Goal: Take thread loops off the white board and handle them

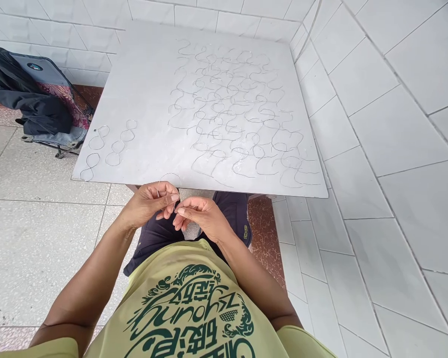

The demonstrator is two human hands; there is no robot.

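Note:
My left hand and my right hand meet just in front of the board's near edge. Between their fingertips I pinch a thin, bent metal wire, which curves up in a small loop over the edge. The grey-white board lies flat before me. Several figure-eight wire pieces lie apart near its left side. A large tangle of similar curled wires covers its middle and right, and my hands touch none of these.
A folding chair draped with dark cloth stands on the speckled tile floor at left. White tiled walls run behind and to the right of the board. My dark shorts and green-printed yellow shirt fill the view below my hands.

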